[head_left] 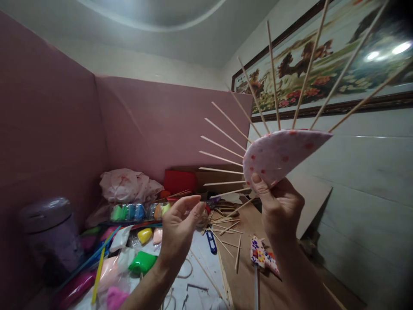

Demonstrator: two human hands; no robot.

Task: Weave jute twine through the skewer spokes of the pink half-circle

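My right hand (280,202) grips a half-round white piece with red dots (284,155) by its lower edge, thumb on the near face. Thin wooden sticks (272,77) fan out from its curved edge, upward and to the left. To the left, my left hand (185,219) is raised over the table, its thumb and fingers curved with a gap between them. Nothing shows between those fingers. It does not touch the fan.
Loose sticks (226,228) and a blue cutter (211,242) lie on the table. Coloured clay packs, one green (143,262), spread at left beside a lidded container (51,237). A patterned piece (258,252) lies right; a framed picture (300,64) hangs behind.
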